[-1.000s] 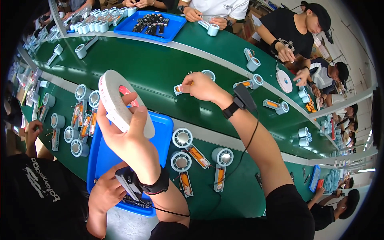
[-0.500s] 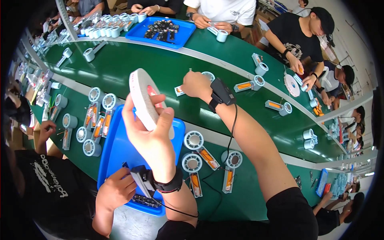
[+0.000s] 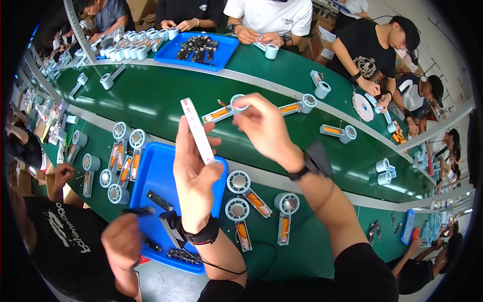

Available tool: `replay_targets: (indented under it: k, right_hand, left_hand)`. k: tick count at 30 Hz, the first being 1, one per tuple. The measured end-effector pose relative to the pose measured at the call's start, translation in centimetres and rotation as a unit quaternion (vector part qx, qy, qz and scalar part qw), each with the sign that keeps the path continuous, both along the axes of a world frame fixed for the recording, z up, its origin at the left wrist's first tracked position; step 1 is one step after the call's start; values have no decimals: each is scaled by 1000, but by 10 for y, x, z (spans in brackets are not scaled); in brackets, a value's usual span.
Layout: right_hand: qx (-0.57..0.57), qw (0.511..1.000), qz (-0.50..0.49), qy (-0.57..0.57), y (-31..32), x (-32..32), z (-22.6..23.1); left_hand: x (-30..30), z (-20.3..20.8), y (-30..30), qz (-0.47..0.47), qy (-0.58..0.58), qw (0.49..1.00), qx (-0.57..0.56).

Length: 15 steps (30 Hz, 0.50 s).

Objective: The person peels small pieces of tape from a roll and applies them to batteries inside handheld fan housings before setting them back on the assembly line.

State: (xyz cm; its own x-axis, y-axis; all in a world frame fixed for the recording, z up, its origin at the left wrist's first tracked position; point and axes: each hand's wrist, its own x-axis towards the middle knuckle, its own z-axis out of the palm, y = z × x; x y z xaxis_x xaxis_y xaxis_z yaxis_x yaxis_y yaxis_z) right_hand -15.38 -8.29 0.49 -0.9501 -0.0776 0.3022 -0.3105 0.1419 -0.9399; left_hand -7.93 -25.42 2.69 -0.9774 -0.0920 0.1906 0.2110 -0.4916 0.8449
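Observation:
My left hand (image 3: 193,173) is closed around a flat white roll (image 3: 197,132), apparently tape, seen nearly edge-on above a blue tray (image 3: 148,173). To its right, over the green belt, hovers my right hand (image 3: 269,128). Its fingers are bent, apart and slightly blurred; I see nothing held in them. Just past those fingertips lies a light-blue housing with a round ring and a long arm (image 3: 217,116). Below the hands, several similar housings with orange inserts (image 3: 257,204) rest on the green table. Black strips, one of them a long strip (image 3: 160,200), lie in the tray.
A co-worker's blurred hand (image 3: 123,236) holds a dark part beside the blue tray at lower left. More housings (image 3: 119,131) stand left of the tray. Across the belt are a blue tray of black parts (image 3: 166,56), a white reel (image 3: 363,107) and several people working.
The white roll has turned from showing its face to edge-on. My right hand has loosened from a fist and moved slightly right and down. The co-worker's hand has moved left, away from my wrist.

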Motion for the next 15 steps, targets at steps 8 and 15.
replay_targets:
  k: [8, 15]
  right_hand:
    - [239, 919, 15, 312, 41, 86, 63]
    - [291, 899, -11, 326, 74, 95, 56]
  left_hand:
    - [10, 14, 30, -161, 5, 973, -165]
    - [16, 22, 45, -194, 7, 930, -312]
